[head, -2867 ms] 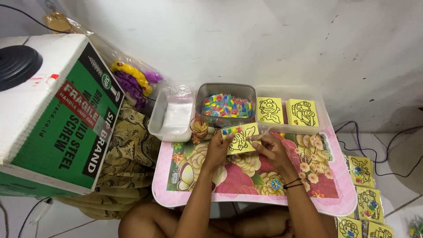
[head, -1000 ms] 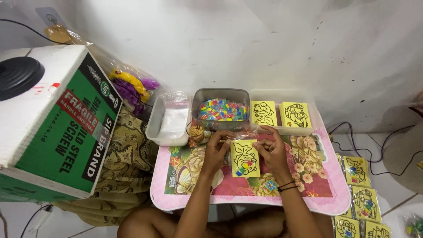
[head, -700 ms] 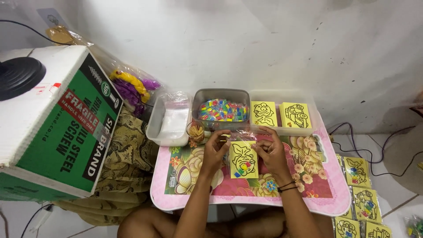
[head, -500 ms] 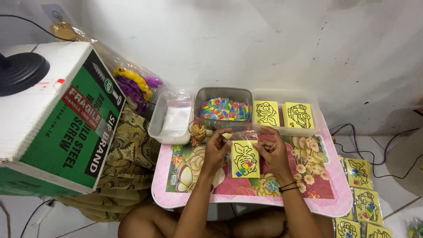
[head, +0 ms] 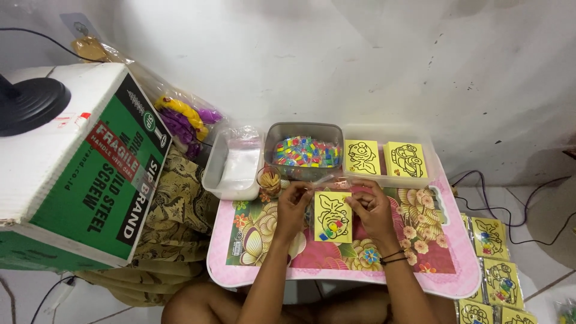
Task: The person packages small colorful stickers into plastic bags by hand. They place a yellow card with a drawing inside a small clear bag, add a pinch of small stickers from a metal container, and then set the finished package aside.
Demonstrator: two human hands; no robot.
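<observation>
Both hands hold a clear plastic sleeve with a yellow card [head: 332, 216] inside, black outline drawing and small coloured pieces at its bottom. My left hand [head: 293, 204] pinches the sleeve's upper left edge. My right hand [head: 372, 207] grips its upper right edge. The card hangs upright just above a pink floral lap table [head: 456, 264]. Behind the hands stands a grey tub [head: 303, 132] of small coloured packets and a small cup of sticks [head: 269, 178].
A clear tray [head: 432, 174] holds two stacks of yellow cards [head: 384, 158]. Left of the tub, a white tub [head: 211, 174] holds clear bags. A large green and white carton [head: 78, 174] stands left. Several bagged cards [head: 493, 264] lie on the floor at right, near cables.
The card went from tilted and raised near the tub to upright and lower over the table. In the last second both hands shifted only slightly along the sleeve's top edge.
</observation>
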